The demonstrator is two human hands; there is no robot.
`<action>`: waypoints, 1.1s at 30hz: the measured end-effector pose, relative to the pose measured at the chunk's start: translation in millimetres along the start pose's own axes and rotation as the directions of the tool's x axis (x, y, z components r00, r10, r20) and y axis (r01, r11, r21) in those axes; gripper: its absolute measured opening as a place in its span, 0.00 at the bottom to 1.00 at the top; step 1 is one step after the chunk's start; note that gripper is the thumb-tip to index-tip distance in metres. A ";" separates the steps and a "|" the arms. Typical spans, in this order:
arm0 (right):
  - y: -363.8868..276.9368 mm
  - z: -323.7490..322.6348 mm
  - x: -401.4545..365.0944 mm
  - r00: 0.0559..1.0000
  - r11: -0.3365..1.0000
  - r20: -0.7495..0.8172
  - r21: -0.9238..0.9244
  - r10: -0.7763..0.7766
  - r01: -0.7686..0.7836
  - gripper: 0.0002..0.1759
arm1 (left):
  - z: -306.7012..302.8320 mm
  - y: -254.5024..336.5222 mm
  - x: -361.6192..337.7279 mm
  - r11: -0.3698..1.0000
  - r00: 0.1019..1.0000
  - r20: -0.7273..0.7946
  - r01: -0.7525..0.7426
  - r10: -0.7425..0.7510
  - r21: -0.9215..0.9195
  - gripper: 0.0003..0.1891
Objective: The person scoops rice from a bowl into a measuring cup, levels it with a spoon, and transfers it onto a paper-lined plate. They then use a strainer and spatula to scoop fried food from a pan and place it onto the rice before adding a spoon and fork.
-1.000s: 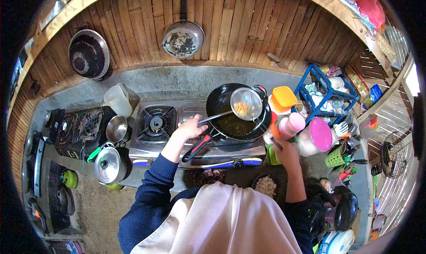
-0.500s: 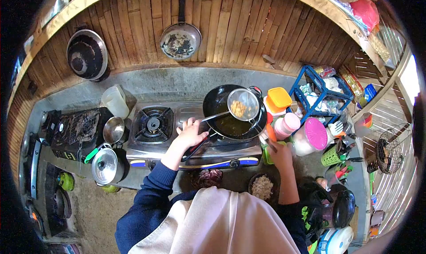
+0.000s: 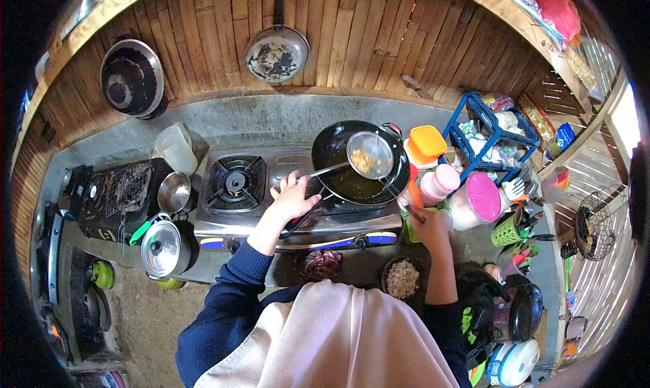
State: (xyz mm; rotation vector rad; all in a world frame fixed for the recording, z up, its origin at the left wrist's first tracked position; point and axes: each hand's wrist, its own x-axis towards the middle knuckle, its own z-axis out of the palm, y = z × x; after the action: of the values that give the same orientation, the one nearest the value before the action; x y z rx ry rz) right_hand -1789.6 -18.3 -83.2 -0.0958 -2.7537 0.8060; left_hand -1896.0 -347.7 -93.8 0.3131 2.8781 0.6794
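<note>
My left hand (image 3: 292, 197) is closed round the thin handle of a wire strainer (image 3: 370, 154), just above the wok's long dark handle. Small golden-brown pieces (image 3: 361, 161) lie in the strainer, which is over a black wok (image 3: 332, 144) with oil in the bottom. On the right, my right hand (image 3: 431, 227) grips a long-handled cooking utensil (image 3: 395, 190) whose far end reaches the strainer's lower right rim. Its head is too small to make out. The wok sits on the right burner of a two-burner gas stove (image 3: 284, 161).
Right of the wok stand an orange-lidded box (image 3: 428, 141), a pink-lidded container (image 3: 481, 200) and a blue rack (image 3: 467, 151). A lidded pot (image 3: 162, 248) is left of the stove. In front are a bowl of pale crumbly food (image 3: 402, 278) and a reddish-purple bundle (image 3: 318, 265).
The strainer has shifted very slightly over the wok, and the golden pieces have moved a little inside it. My right hand and its utensil have moved slightly. The view has tilted a little.
</note>
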 end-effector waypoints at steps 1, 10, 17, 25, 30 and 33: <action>1.5 3.3 -2.0 0.998 0.999 0.052 -0.010 0.037 -0.036 0.17 | -1.2 -1.1 -1.3 1.000 1.000 -0.001 0.005 -0.005 -0.003 0.35; -29.6 -38.2 13.4 0.980 0.998 -0.190 0.043 0.052 -0.044 0.17 | 6.3 -1.1 -3.1 0.999 0.999 -0.031 -0.020 0.019 -0.038 0.34; 0.3 0.9 -9.2 1.000 0.998 0.010 -0.064 0.019 -0.019 0.15 | 15.2 -8.6 -8.1 0.998 0.993 -0.112 -0.048 0.043 -0.038 0.33; -48.6 -51.4 14.4 0.994 0.993 -0.048 0.073 0.094 -0.090 0.18 | 10.5 3.3 -10.9 0.994 0.983 -0.162 -0.096 0.088 -0.045 0.32; -16.4 -5.0 2.3 0.993 0.999 0.110 -0.035 0.033 -0.029 0.18 | 8.9 -2.2 -11.6 0.993 0.986 -0.144 -0.095 0.085 -0.068 0.32; -37.2 -21.5 4.1 0.984 0.980 0.126 -0.172 0.127 -0.105 0.18 | 3.3 -6.1 -9.8 0.994 0.989 -0.136 -0.075 0.064 -0.073 0.32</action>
State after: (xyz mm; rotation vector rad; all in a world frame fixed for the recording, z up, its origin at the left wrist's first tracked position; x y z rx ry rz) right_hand -1787.2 -37.9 -44.8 -0.2449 -2.9653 0.6327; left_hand -1886.9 -354.0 -98.4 0.3725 2.9681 0.8543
